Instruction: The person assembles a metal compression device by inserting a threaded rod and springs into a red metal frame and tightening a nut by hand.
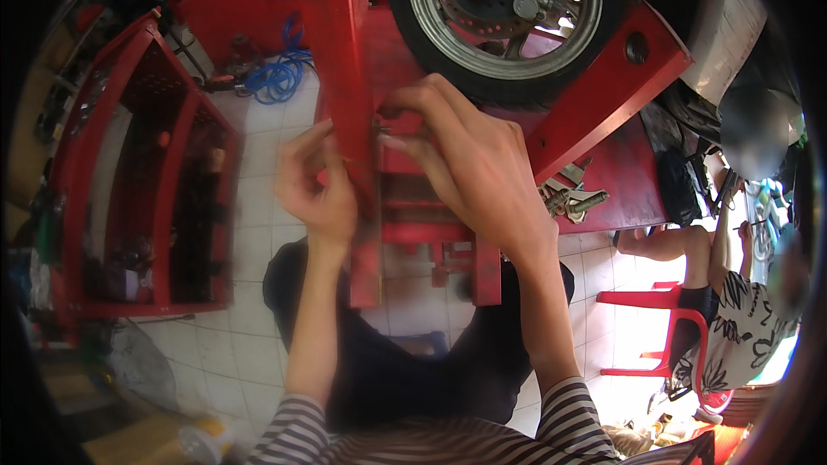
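At the far left, a red cart (pixel 164 207) has shelves whose contents are too dark and blurred to make out; any labels there are unreadable. Below it, a white tub (pixel 202 441) is smeared by blur. Beyond the cart, a coiled blue hose (pixel 280 77) lies on the tiled floor (pixel 258 155).

The left hand (pixel 314 181) is half open, fingers bent, beside the left face of a red post (pixel 340 52). Some of its fingertips go out of sight at the post, so I cannot tell whether it grips anything. The post runs down between the two hands, its top cut off by the upper edge.

The right hand (pixel 482 164) is at the post's right face, its thumb and forefinger parted around a small spot there. Something tiny may be between them; I cannot tell whether it is held.

Above the right hand is a wheel (pixel 504 69), cut off at the top. To its right a red bar (pixel 607 90) slants over a red surface (pixel 629 176), where metal parts (pixel 573 198) lie. At far right, a seated person's pale shirt (pixel 732 336) bears dark lettering and drawn shapes.
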Demonstrator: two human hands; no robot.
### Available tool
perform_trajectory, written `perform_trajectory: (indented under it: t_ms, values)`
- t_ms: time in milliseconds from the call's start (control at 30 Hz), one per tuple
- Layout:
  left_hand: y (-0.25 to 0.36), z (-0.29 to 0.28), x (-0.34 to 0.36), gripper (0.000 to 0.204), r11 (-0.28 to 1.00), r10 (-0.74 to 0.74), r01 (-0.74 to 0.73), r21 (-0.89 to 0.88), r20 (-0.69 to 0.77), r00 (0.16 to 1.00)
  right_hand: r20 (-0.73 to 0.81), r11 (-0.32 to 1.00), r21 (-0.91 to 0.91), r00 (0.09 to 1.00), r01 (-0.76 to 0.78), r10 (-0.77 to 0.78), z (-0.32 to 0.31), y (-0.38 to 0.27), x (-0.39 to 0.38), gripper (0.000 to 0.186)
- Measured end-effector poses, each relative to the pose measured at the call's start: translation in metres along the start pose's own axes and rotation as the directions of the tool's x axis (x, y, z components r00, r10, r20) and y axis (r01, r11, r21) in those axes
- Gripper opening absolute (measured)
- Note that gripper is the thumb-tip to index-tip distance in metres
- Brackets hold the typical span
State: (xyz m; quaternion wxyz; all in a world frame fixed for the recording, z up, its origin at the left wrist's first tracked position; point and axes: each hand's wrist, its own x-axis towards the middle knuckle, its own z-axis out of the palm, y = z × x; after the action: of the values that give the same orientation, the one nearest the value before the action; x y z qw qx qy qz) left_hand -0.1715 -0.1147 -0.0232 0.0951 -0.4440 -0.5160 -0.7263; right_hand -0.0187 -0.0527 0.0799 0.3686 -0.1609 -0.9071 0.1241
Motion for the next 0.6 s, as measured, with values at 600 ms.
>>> perform_trajectory:
  t_ms: [600]
  values:
    - [0.003, -0.001, -0.009, 0.036, 0.989, 0.147, -0.147, -0.029, 0.002, 0.989, -0.254, 0.996, 0.088, 0.967, 0.005, 0.017, 0.046, 0.012, -0.011, 0.026]
